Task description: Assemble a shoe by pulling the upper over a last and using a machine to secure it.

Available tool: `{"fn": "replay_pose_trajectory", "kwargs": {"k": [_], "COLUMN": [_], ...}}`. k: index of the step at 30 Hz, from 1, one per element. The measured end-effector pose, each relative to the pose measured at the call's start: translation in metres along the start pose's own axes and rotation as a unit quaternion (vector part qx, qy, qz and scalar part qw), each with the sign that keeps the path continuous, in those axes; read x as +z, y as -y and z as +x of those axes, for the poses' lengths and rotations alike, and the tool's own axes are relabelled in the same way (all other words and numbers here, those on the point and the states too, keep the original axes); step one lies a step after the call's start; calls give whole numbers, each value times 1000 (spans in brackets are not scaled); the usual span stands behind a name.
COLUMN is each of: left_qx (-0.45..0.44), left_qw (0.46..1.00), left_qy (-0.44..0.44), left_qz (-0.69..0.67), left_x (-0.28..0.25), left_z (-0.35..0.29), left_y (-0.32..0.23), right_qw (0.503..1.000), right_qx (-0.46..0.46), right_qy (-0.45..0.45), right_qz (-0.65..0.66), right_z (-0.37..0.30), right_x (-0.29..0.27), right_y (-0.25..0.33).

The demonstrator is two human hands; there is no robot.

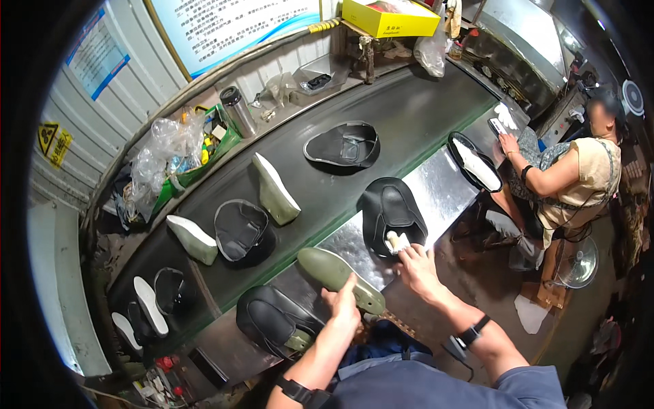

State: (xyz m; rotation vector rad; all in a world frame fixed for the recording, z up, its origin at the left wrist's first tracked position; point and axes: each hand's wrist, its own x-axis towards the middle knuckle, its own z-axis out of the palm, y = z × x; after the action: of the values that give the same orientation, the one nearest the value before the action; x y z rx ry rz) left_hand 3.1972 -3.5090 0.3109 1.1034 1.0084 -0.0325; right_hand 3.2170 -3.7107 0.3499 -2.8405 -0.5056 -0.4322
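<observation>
Six black uppers are lying about the belt (409,116) and bench (436,184), with several pale lasts between them. The left hand (343,305) is gripping a green last (338,277) at lower centre. Just to its right, the right hand (417,267) is pinching a brush (397,240), touching the upper (390,208) directly above it.

Bare forearms, a black band on each wrist, and seemingly blue-grey clothing at the lap
</observation>
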Motion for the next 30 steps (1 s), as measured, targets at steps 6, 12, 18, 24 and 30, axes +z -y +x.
{"fn": "replay_pose_trajectory", "kwargs": {"k": [6, 12, 18, 24, 30], "left_qx": [-113, -110, 174, 252, 170], "left_qw": [966, 940, 919, 885, 874], "left_qy": [188, 316, 47, -42, -60], "left_qz": [-134, 59, 350, 389, 452], "left_x": [-28, -48, -31, -19, 7], "left_z": [44, 82, 103, 87, 44], "left_y": [-93, -106, -97, -79, -56], "right_qw": [928, 953, 945, 898, 922], "right_qx": [166, -120, -114, 63, -13], "right_qy": [73, 92, -64, 31, 45], "right_qz": [326, 262, 298, 434, 384], "right_z": [0, -71, -81, -70, -105], "right_x": [-72, -54, 32, 40, 31], "right_y": [34, 58, 71, 71, 39]}}
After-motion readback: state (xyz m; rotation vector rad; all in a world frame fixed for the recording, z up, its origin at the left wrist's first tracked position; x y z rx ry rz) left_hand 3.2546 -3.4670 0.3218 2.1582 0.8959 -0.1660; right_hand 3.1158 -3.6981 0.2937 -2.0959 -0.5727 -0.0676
